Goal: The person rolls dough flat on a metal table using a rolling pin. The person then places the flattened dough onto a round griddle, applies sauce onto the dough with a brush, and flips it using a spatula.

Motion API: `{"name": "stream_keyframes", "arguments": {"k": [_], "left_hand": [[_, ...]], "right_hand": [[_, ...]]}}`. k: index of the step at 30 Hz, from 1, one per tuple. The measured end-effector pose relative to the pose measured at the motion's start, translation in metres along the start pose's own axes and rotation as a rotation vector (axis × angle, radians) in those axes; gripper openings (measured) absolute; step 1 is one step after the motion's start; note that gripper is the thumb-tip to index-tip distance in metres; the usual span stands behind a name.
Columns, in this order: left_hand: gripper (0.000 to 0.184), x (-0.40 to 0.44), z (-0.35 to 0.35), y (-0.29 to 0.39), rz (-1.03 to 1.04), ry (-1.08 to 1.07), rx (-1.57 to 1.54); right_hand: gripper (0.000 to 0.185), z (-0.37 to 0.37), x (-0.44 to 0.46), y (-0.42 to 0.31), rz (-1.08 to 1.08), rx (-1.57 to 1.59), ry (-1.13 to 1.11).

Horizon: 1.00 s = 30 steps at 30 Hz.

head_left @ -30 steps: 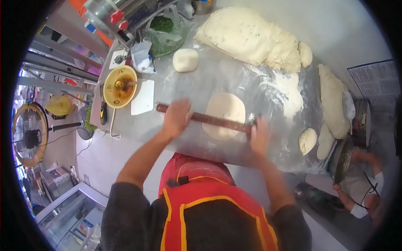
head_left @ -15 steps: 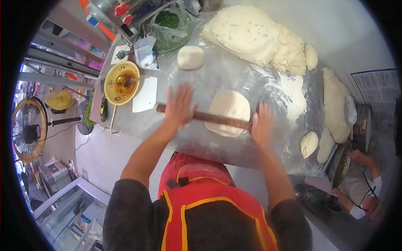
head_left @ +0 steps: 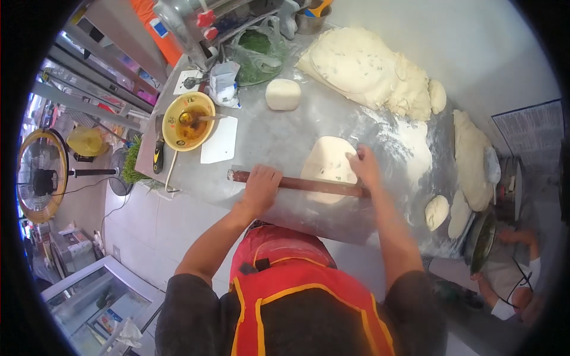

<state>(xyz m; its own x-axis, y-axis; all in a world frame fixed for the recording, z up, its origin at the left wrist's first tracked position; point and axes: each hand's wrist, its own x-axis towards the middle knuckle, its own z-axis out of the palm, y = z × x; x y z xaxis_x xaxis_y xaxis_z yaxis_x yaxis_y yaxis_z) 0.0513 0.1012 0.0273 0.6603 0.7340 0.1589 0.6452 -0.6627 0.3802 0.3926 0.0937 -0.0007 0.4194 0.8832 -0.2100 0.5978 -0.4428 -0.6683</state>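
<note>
A brown rolling pin [head_left: 314, 185] lies across the lower part of a flat, rounded dough sheet [head_left: 328, 159] on the metal table. Near the pin's left end, my left hand [head_left: 261, 185] is wrapped round it. My right hand [head_left: 366, 166] has left the pin and pinches the right edge of the dough sheet, its wrist above the pin's right end. Farther back sits a small dough piece [head_left: 283, 95]. Left of it are a white scraper card [head_left: 220, 139] and a yellow bowl [head_left: 173, 137] with brown liquid and a spoon.
A large dough mass [head_left: 362, 65] lies at the back, with loose flour [head_left: 415, 145] before it. More dough [head_left: 472, 157] is along the right edge. A bag of greens [head_left: 258, 56] stands back left. At lower right, a co-worker holds a pan [head_left: 482, 242].
My right hand has come off the rolling pin and moved onto the dough's right edge. My left hand's fingers have closed round the pin. The view has shifted slightly.
</note>
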Motion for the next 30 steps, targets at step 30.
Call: {"name": "stream_keyframes", "arguments": {"k": [30], "left_hand": [[0.068, 0.075, 0.028, -0.008, -0.189, -0.079, 0.233]], "right_hand": [[0.05, -0.033, -0.077, 0.021, -0.215, -0.558, 0.27]]}}
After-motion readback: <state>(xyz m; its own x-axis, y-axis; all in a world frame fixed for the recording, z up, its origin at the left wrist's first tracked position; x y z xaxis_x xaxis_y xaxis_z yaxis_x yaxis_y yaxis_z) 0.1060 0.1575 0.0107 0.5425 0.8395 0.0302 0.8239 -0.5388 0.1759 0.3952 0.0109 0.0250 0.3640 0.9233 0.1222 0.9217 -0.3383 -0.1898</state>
